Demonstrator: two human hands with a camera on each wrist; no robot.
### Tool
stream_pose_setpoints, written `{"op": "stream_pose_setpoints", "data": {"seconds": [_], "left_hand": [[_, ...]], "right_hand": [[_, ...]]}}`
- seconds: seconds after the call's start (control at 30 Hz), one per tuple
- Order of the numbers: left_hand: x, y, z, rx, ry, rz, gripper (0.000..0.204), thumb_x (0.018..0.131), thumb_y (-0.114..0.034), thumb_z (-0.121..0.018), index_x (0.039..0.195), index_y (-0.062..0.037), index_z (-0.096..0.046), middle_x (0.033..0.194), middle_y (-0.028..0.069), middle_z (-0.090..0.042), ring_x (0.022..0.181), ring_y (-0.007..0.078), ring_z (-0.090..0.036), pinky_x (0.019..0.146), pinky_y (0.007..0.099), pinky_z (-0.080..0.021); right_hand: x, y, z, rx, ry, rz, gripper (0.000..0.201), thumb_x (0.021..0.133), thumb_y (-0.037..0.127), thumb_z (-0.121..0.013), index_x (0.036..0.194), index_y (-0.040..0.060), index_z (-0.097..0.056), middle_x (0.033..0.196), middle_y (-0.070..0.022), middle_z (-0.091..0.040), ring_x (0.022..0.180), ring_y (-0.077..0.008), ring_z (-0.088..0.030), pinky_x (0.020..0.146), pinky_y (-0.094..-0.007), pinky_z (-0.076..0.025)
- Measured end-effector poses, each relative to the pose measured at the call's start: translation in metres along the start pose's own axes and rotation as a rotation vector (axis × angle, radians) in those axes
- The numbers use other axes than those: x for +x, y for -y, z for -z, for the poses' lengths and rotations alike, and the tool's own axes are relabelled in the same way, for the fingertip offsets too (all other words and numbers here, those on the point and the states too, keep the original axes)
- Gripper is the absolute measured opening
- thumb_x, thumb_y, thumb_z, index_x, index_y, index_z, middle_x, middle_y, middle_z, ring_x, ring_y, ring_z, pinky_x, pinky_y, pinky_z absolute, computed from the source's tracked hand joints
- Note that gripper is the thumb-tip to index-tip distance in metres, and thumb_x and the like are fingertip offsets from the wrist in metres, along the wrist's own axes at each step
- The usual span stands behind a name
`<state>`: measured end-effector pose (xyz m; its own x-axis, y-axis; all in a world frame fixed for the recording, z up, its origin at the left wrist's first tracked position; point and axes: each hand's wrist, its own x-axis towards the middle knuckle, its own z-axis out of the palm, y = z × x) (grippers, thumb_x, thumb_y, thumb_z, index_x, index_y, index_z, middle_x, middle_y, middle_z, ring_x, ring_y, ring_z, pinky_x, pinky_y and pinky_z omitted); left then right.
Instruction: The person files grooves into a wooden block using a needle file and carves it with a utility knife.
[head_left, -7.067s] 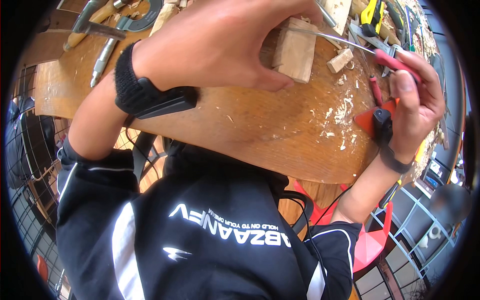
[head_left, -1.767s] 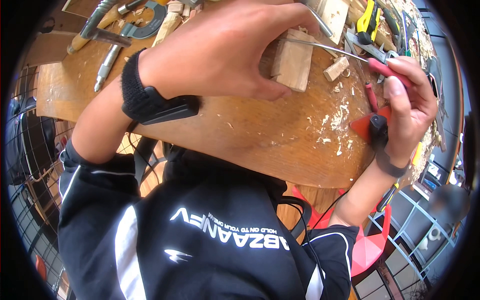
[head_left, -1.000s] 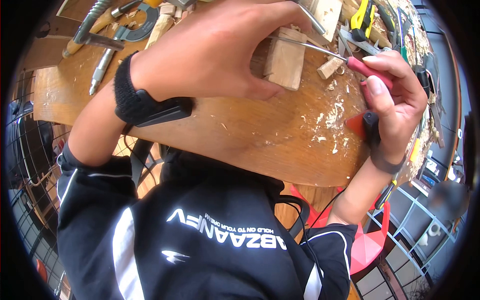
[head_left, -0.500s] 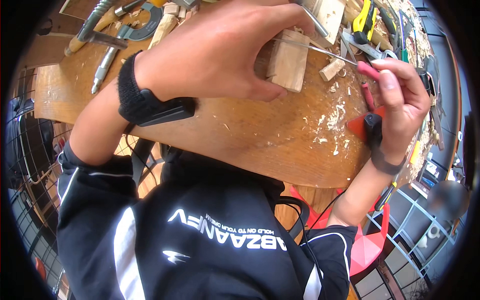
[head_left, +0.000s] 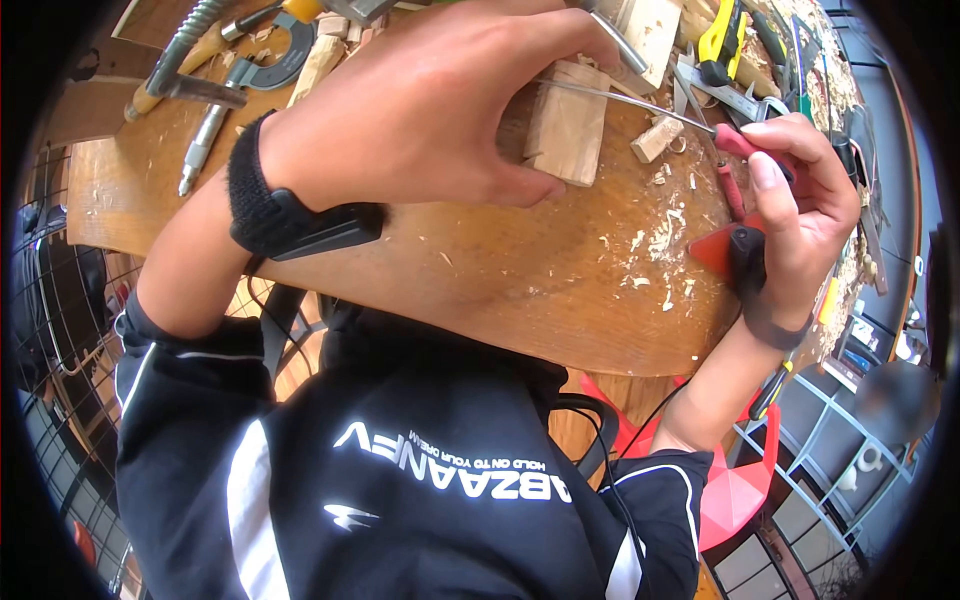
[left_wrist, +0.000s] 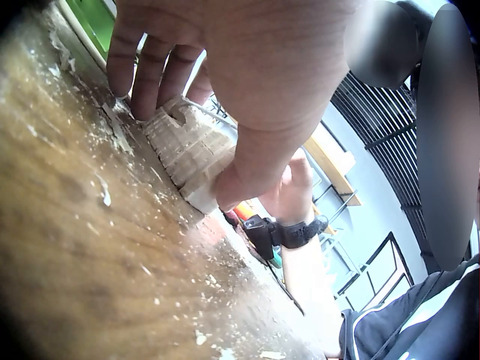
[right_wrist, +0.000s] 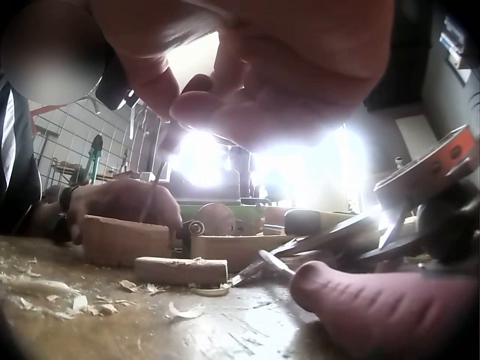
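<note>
My left hand [head_left: 420, 120] holds a light wooden block [head_left: 568, 135] on the brown table, thumb at its near side and fingers round the far side. A stepped notch shows on the block [left_wrist: 195, 146] in the left wrist view. My right hand [head_left: 815, 190] pinches the red handle of a needle file [head_left: 728, 138] between thumb and fingers. Its thin metal shaft runs leftward across the top of the block, and the tip is hidden behind my left hand. In the right wrist view the shaft slants down to the block [right_wrist: 124, 240].
A small wood offcut [head_left: 657, 138] and a second red-handled tool [head_left: 730, 190] lie right of the block. Behind are a yellow-black utility knife [head_left: 722, 45] and a caliper [head_left: 735, 100]. A micrometer [head_left: 205, 145] lies at left. Shavings [head_left: 665, 240] cover the table's right part.
Compared with one second ago, the file's handle stands farther right from the block, the file having been drawn back. My left hand keeps its hold on the block.
</note>
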<state>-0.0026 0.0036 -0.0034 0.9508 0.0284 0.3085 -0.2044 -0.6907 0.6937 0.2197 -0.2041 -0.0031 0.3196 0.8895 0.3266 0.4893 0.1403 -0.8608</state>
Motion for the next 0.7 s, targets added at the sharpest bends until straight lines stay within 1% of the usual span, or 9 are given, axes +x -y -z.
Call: {"op": "stream_pose_setpoints", "data": {"seconds": [0.1,0.17,0.27,0.37,0.5,0.57,0.6,0.63,0.7], "left_hand": [[0.001,0.006,-0.002,0.032,0.014,0.008,0.072,0.074,-0.02,-0.089,0.131,-0.0002,-0.052,0.118,0.0212,-0.06,0.11,0.0352,-0.062,0.092,0.0412,-0.053],[0.003,0.023,-0.01,-0.08,0.039,0.044,0.072,0.074,-0.02,-0.089,0.131,-0.0001,-0.052,0.118,0.0213,-0.06,0.111,0.035,-0.061,0.093,0.0413,-0.053],[-0.003,0.003,0.0,-0.021,-0.01,-0.032,0.071,0.074,-0.02,-0.089,0.131,-0.0001,-0.051,0.118,0.0214,-0.06,0.111,0.035,-0.061,0.093,0.0413,-0.053],[-0.002,0.003,-0.001,-0.028,-0.018,-0.04,0.071,0.074,-0.019,-0.089,0.131,0.0,-0.052,0.118,0.0216,-0.06,0.11,0.0351,-0.061,0.093,0.0413,-0.053],[-0.003,0.002,-0.001,-0.009,-0.018,-0.029,0.071,0.074,-0.019,-0.089,0.132,0.0001,-0.052,0.117,0.0215,-0.06,0.109,0.035,-0.061,0.092,0.0413,-0.053],[-0.002,0.002,0.0,-0.034,-0.005,-0.01,0.072,0.074,-0.019,-0.089,0.132,0.0002,-0.052,0.117,0.0211,-0.059,0.109,0.0349,-0.061,0.092,0.0412,-0.053],[-0.002,0.002,0.0,-0.037,-0.003,-0.011,0.072,0.074,-0.019,-0.089,0.132,0.0002,-0.052,0.117,0.0211,-0.059,0.109,0.0349,-0.061,0.092,0.0412,-0.053],[-0.002,0.003,-0.001,-0.025,-0.006,-0.033,0.072,0.074,-0.019,-0.089,0.132,0.0002,-0.052,0.117,0.021,-0.059,0.108,0.035,-0.061,0.092,0.0411,-0.053],[-0.001,0.004,-0.002,-0.012,-0.01,-0.055,0.072,0.074,-0.019,-0.089,0.132,0.0002,-0.051,0.117,0.0208,-0.059,0.108,0.035,-0.061,0.092,0.0411,-0.053]], "right_hand": [[0.001,-0.006,0.0,-0.027,0.066,0.04,0.02,0.087,-0.006,-0.063,0.106,-0.0055,-0.068,0.1,-0.0079,-0.067,0.087,-0.0117,-0.067,0.081,-0.0234,-0.051],[0.001,-0.001,0.003,-0.075,0.115,0.036,0.019,0.087,-0.004,-0.062,0.105,-0.0048,-0.068,0.099,-0.0084,-0.067,0.088,-0.0132,-0.067,0.082,-0.0241,-0.052],[0.001,-0.007,0.01,-0.003,0.0,0.103,0.017,0.088,0.001,-0.061,0.103,-0.004,-0.068,0.099,-0.0093,-0.067,0.087,-0.0133,-0.066,0.081,-0.0247,-0.051],[0.001,-0.008,0.005,-0.065,0.069,0.062,0.019,0.089,0.001,-0.061,0.106,-0.0057,-0.068,0.1,-0.0108,-0.067,0.09,-0.0169,-0.069,0.085,-0.0279,-0.054],[0.002,0.002,0.004,-0.076,0.07,0.095,0.02,0.089,0.0,-0.062,0.107,-0.0062,-0.068,0.101,-0.0109,-0.067,0.091,-0.0186,-0.07,0.086,-0.0285,-0.054],[0.0,0.0,0.008,0.024,-0.02,0.067,0.02,0.089,-0.001,-0.063,0.107,-0.0064,-0.068,0.1,-0.0113,-0.067,0.093,-0.0196,-0.071,0.086,-0.0288,-0.054],[0.004,-0.003,0.006,0.036,0.06,0.118,0.02,0.089,-0.001,-0.063,0.108,-0.0064,-0.068,0.101,-0.0107,-0.067,0.095,-0.0188,-0.07,0.088,-0.0291,-0.054],[0.003,-0.002,0.004,-0.107,0.084,0.1,0.021,0.089,-0.001,-0.064,0.109,-0.0057,-0.068,0.101,-0.0096,-0.067,0.093,-0.0162,-0.068,0.087,-0.0274,-0.053],[0.004,0.002,-0.005,-0.133,0.105,0.103,0.021,0.088,-0.001,-0.065,0.109,-0.005,-0.069,0.1,-0.0082,-0.068,0.089,-0.0136,-0.065,0.083,-0.0253,-0.05]]}}
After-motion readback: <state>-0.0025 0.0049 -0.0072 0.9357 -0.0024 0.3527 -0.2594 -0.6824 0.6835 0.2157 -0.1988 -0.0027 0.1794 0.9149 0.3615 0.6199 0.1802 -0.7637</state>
